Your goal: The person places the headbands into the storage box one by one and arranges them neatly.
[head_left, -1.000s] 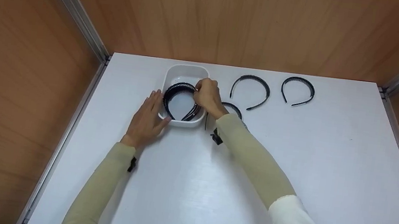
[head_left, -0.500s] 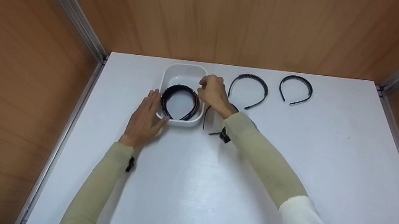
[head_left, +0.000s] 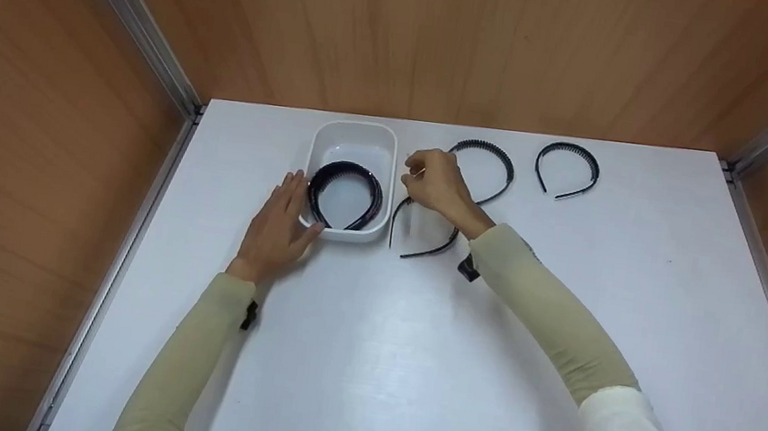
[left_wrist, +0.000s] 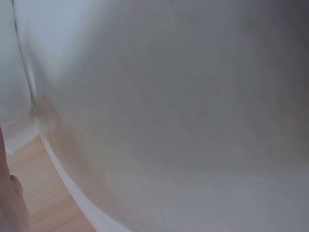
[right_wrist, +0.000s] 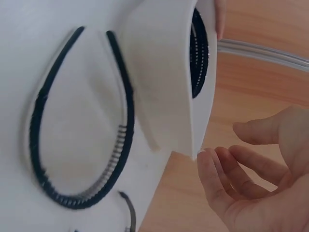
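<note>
A white plastic container (head_left: 355, 238) holds a stack of black toothed headbands (head_left: 316, 195) toward its near end. My left hand (head_left: 275, 227) lies along the container's left side, fingers straight and touching it, thumb at the near corner. Just right of the container hovers my right hand (head_left: 438, 184), fingers loosely bent, thumb apart from them. Nothing shows between thumb and fingers of the right hand (right_wrist: 251, 179) in the right wrist view. Below this hand a black headband (right_wrist: 36, 130) lies on the table, partly hidden by the hand and wrist in the head view.
Two more black headbands lie farther back: one headband (head_left: 509, 165) beyond the right hand, another headband (head_left: 594, 165) farther right. A wooden panel (head_left: 451, 46) stands behind the white table (head_left: 372, 362), with more panels at left and right.
My right hand has moved right, away from the container's edge, its fingers loosening. The headbands in the container now form a neater ring. The left hand stays in place.
</note>
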